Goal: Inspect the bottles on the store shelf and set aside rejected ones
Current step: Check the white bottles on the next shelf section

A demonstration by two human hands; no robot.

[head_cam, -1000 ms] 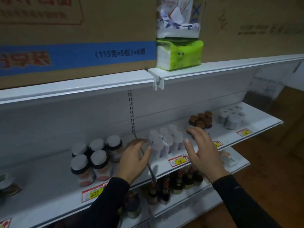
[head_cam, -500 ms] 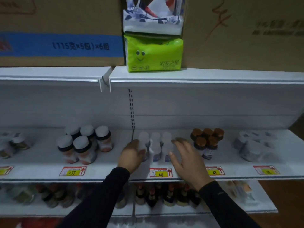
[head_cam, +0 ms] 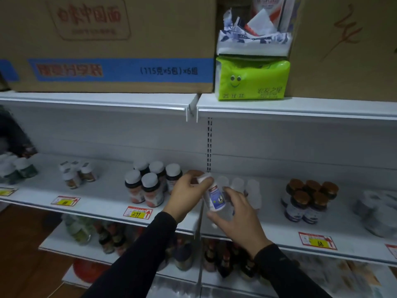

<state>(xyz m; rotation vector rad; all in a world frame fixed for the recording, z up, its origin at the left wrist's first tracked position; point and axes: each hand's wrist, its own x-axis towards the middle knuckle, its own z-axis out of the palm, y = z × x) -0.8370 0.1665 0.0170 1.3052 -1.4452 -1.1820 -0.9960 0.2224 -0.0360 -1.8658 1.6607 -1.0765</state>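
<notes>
Head view, dim and soft. Label text on the white bottle (head_cam: 213, 197) is unreadable; only a red strip and a blue-white panel show. Its lower end is hidden behind the right hand (head_cam: 237, 218). Bottles on the lower shelf (head_cam: 120, 253) are dark and blurred, partly blocked by both black sleeves. A wrapped pack at far right (head_cam: 378, 214) is cut off and smeared.

White bottle: small, white cap, tilted with the cap up-left, lifted over the middle shelf (head_cam: 101, 209) at the seam between two shelf sections. Left hand (head_cam: 188, 196) pinches it around the cap end, fingers curled. Right hand sits at the bottom end, fingers spread and bent around it; whether it actually grips cannot be told. More white-capped bottles (head_cam: 245, 188) stand just behind; brown-capped bottles (head_cam: 309, 201) further right, dark jars with white lids (head_cam: 148, 186) just left.
</notes>
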